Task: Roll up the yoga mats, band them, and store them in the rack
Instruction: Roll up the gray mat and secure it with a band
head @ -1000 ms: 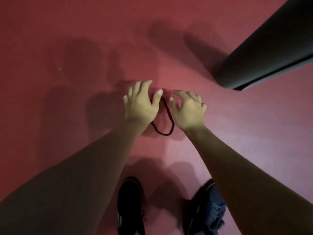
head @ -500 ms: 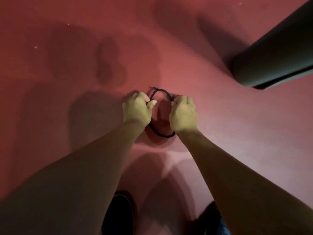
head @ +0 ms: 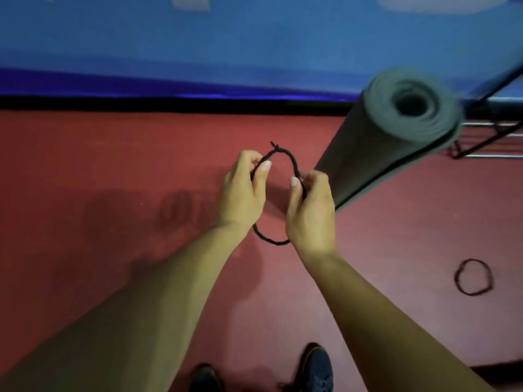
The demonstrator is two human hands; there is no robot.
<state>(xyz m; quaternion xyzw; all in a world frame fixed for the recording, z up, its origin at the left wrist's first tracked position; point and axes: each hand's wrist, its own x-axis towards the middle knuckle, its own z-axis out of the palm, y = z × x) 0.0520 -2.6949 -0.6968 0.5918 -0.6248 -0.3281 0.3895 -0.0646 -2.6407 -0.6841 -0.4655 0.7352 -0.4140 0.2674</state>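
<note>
A black elastic band (head: 285, 155) forms a loop held up between both hands above the red floor. My left hand (head: 243, 190) pinches its left side and my right hand (head: 310, 210) grips its right side; the loop's lower part hangs below my wrists. A dark grey rolled yoga mat (head: 387, 142) lies on the floor just right of my right hand, its spiral end facing up and away. A second black band (head: 474, 277) lies flat on the floor at the right.
A black metal rack frame (head: 489, 128) stands at the far right behind the mat. A blue wall with a black base strip (head: 169, 104) runs across the top. My two dark shoes (head: 315, 369) are at the bottom edge.
Both hands closed on the band and lifted it off the floor. The view has tilted up, so the wall, the rack and the second band have come into sight.
</note>
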